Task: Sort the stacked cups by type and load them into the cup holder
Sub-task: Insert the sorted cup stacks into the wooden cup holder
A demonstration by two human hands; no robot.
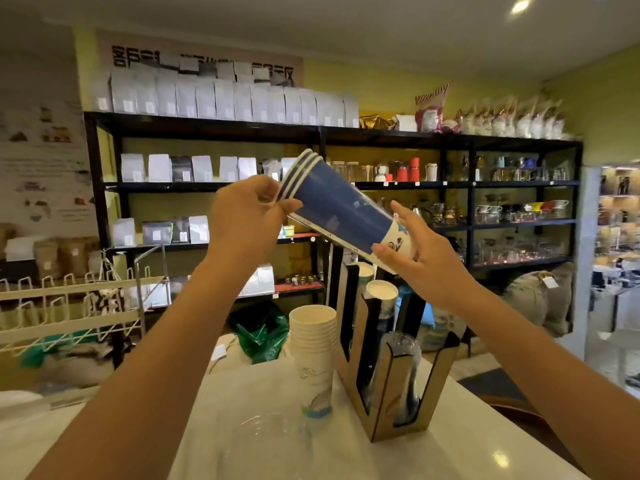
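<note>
I hold a short stack of blue paper cups [341,202] tilted in the air, rims up-left. My left hand [247,216] grips the rim end. My right hand [420,249] holds the white-and-blue base end. Below stands the wooden cup holder [384,407] on the white counter [467,441]. Its back slots carry paper cups [382,296], and its front slot holds clear plastic cups [401,348]. Left of the holder stands a stack of white paper cups [313,341]. Clear plastic cups [266,445] sit at the counter's near edge.
Black shelving [207,128] with white bags and glassware fills the far wall. A white wire rack [69,306] stands at the left. A green plastic bag [259,334] lies behind the counter. Sacks [540,299] rest on the floor at the right.
</note>
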